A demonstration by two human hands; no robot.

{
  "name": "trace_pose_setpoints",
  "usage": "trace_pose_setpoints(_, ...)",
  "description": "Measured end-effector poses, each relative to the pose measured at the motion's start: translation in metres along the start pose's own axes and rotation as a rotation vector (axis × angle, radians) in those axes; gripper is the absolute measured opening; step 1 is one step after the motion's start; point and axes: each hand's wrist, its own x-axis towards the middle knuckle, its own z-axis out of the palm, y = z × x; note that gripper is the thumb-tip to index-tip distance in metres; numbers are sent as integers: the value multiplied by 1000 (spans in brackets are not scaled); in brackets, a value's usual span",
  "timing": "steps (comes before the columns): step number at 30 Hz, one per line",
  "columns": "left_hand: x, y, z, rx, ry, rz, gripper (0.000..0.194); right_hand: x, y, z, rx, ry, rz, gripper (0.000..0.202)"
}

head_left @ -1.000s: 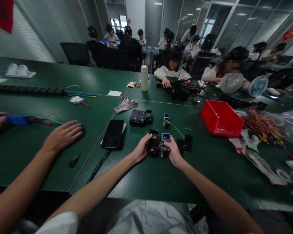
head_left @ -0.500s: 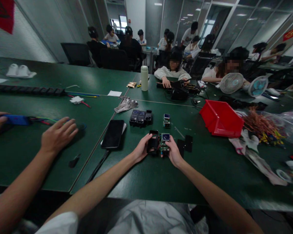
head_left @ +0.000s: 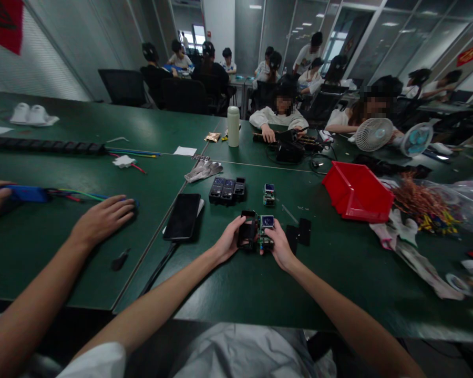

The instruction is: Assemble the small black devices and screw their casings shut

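Note:
My left hand is closed on a black plastic housing, an open frame seen from its hollow side. Close beside it, my right hand grips a green circuit board with a small square screen at its top end. A narrow gap shows between housing and board. Farther up the table stands another board with a screen. To its left, several black modules with small displays sit in a group. Flat black plates lie just right of my right hand.
A black phone with a cable lies left of my hands. At right are a red bin, copper wires and gloves. A bottle stands at the back. A co-worker's hand reaches over wires at left.
The co-worker's hand at left has slid slightly to the right along the wires. My own hands, the housing and the board look unmoved.

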Motion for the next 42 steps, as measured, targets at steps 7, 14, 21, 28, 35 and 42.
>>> trace_pose_setpoints(7,1,-1,-1,0,0,10,25,1,1,0,-22,14,-3,25)
trace_pose_setpoints(14,-1,1,2,16,35,-7,23,0,-1,1,-42,-7,-12,26)
trace_pose_setpoints(21,-2,2,5,52,45,-5,23,2,0,0,-123,15,-29,30)
trace_pose_setpoints(28,-4,4,7,43,91,-28,24,0,-3,1,-69,-1,-8,27)
trace_pose_setpoints(35,-5,4,6,14,48,-16,25,-1,-5,3,-14,17,22,26)
trace_pose_setpoints(42,-4,4,8,31,78,-13,23,-1,-4,2,2,5,27,26)
